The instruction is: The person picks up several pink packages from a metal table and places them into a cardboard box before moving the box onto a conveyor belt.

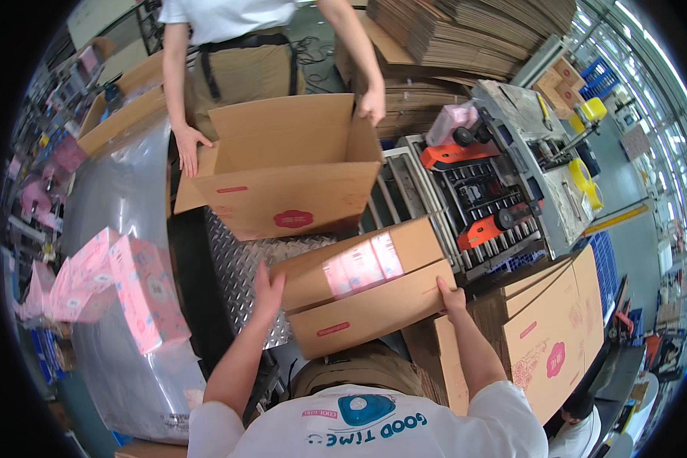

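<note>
In front of my body a cardboard box sits tilted, its long near and far flaps folded inward. Pink-and-white printed packs show through the gap between those flaps. Beside the box's left end is my left hand, fingers stretched and thumb apart, nearest its upper left corner. My right hand grips the right end, thumb over the flap edge and other fingers mostly hidden. Just beyond stands a larger open-topped carton; the person opposite has one hand at its left flap and the other on its right rim.
A roller conveyor with an orange-sided taping machine stands at right. Flat cardboard stacks lie at far right and near right. Pink packs rest on a curved metal chute at left. Diamond-plate metal lies under the cartons.
</note>
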Demonstrator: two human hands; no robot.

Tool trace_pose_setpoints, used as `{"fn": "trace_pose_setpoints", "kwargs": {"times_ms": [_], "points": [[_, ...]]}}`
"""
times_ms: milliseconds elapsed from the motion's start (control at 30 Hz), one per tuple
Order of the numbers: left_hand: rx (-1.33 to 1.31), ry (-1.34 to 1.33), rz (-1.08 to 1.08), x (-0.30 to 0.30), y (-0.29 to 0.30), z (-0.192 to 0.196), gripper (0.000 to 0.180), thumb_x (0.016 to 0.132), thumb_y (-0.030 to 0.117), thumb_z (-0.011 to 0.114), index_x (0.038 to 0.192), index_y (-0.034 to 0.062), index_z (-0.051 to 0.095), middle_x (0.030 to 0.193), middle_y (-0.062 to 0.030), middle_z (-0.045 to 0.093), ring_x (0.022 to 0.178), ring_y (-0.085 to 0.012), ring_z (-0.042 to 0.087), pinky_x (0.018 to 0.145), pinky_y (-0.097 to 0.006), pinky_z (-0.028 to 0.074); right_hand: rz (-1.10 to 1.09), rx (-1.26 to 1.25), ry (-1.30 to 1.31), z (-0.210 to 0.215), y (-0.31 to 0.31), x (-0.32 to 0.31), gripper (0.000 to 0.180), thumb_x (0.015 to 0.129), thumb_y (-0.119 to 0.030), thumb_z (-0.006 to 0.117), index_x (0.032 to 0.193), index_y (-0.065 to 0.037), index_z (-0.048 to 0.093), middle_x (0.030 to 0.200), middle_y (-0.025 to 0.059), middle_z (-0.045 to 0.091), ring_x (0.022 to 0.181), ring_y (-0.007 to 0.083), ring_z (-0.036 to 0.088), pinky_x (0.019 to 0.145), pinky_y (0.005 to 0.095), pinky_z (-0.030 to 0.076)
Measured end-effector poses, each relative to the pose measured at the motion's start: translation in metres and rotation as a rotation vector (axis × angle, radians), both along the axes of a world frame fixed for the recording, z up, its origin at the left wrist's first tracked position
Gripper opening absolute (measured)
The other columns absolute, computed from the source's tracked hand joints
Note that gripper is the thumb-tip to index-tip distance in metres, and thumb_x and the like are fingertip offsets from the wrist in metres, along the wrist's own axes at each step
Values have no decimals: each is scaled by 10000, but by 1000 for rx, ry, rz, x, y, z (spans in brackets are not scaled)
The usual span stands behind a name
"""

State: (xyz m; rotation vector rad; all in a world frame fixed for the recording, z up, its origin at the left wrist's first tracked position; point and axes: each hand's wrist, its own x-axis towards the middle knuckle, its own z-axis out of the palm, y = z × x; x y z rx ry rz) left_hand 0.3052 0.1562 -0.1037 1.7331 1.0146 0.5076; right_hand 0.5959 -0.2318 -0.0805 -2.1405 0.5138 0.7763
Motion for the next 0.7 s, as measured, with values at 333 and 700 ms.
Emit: {"fn": "trace_pose_setpoints", "kwargs": {"times_ms": [333, 700], "points": [[-29, 229, 111, 117, -118, -27, 855, 888, 216, 544, 1372, -110, -82, 1407, -371, 75, 1302, -474, 179, 1093, -438, 183, 776, -270, -1087, 68, 132, 126, 779, 755, -442, 648, 1348, -39, 344, 1424, 209, 259, 1335, 323, 242, 1074, 506, 199], [105, 246, -63, 375, -93, -21, 745, 906, 197, 488, 1409, -68, 7, 1487, -256, 22, 1391, -349, -1, 1131, -369, 36, 915, -181, -1223, -19, 98, 296, 594, 853, -291, 569, 1350, -28, 381, 1425, 153, 341, 1342, 310, 274, 1107, 453, 182]]}}
